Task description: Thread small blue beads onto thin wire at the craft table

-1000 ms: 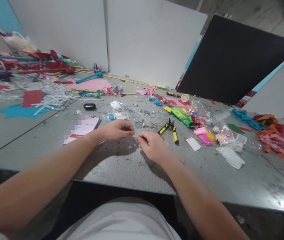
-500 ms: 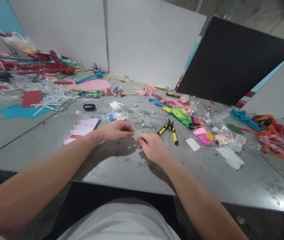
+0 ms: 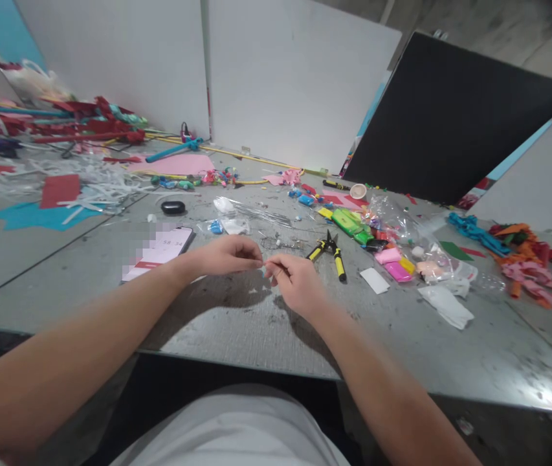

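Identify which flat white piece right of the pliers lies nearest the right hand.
The small rectangular card, just right of the pliers, is nearest the right hand; the other, a larger creased sheet, lies farther right.

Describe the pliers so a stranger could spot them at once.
On the grey table, look just past the right hand. The pliers lie open there, left of a white card; their two spread yellow-and-black handles set them apart.

bit (image 3: pixel 263 274) between hands (image 3: pixel 299 285): too small to tell | phone (image 3: pixel 167 247): partly pixelated | pink strips (image 3: pixel 542 277): cut off right
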Demonstrator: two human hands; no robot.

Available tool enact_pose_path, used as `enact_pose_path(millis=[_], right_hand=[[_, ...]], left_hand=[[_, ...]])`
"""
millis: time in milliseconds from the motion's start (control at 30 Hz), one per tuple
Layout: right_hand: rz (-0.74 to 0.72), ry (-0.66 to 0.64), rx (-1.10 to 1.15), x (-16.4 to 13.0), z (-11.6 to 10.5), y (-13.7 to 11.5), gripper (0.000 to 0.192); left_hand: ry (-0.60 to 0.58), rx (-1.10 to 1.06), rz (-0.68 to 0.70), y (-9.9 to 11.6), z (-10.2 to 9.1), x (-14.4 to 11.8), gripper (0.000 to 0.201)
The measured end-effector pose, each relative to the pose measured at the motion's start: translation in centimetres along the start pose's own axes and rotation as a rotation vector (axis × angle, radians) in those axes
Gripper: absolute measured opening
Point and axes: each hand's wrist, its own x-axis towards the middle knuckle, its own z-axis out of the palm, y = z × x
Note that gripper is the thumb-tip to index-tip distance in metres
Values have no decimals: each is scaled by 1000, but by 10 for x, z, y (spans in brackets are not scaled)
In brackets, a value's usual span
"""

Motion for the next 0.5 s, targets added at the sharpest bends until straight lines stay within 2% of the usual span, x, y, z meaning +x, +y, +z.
enact_pose_path(millis=[67, 167, 267, 500], right_hand=[[27, 34, 7, -1, 0, 0, 15], [35, 29, 1, -1, 0, -1, 29], [-31, -19, -10, -1, -1, -1, 35], [-72, -11, 72, -1, 1, 0, 21]], left_hand=[[3, 17, 4, 0, 0, 0, 20], [6, 17, 10, 0, 0, 0, 20], [1, 13, 17, 0, -1, 0, 21], [-6, 6, 9, -4, -1, 0, 25]])
